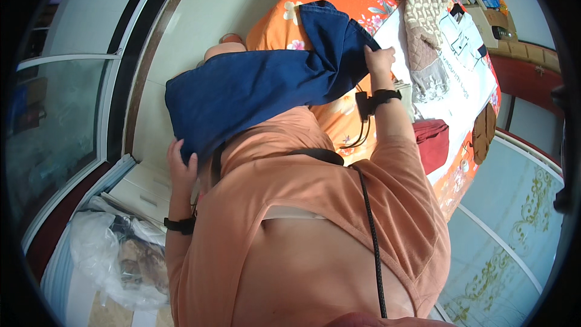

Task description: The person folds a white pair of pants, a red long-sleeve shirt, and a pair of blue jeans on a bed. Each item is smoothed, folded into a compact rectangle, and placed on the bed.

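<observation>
A pair of dark blue jeans (248, 88) stretches across my lap and onto the bed at the upper right. Its wide, flat end hangs at the left, and its other end is bunched and folded over on the bed. My left hand (183, 166) grips the lower corner of the wide end between thumb and fingers. At the bunched end, my right hand (380, 63) is closed on the cloth's right edge; part of its grip is hidden. A black strap with a small device sits on my right wrist, and another band circles the left one.
An orange floral bedspread (272, 27) covers the bed. On it lie a beige quilted garment (423, 6), a white printed bag (460, 82), a light shirt (463, 36), folded red cloth (431, 142) and a brown garment (484, 133). Clear plastic wrapping (103, 248) lies lower left, near a glass door (60, 115).
</observation>
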{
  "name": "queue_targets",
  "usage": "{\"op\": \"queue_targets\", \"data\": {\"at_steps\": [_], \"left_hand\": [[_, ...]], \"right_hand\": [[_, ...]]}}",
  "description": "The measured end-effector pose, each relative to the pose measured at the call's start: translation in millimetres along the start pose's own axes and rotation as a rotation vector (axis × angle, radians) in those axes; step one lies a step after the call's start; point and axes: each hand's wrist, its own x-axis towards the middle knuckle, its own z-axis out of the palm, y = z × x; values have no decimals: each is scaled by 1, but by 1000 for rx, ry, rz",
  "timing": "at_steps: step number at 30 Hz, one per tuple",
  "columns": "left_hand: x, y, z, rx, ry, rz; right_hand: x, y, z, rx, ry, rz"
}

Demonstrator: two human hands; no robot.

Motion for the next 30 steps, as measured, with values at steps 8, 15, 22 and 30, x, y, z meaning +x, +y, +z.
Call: {"op": "queue_targets", "data": {"at_steps": [8,15,22,30], "left_hand": [[19,63,7,6,-260,-34],[21,50,7,152,-265,73],[4,53,6,170,-138,-32],[-5,37,6,294,-12,-203]], "right_hand": [[23,111,-51,-250,-71,236],[23,6,5,179,-77,-599],[55,-97,20,-314,-464,-635],[137,-64,-97,790,-391,-570]]}}
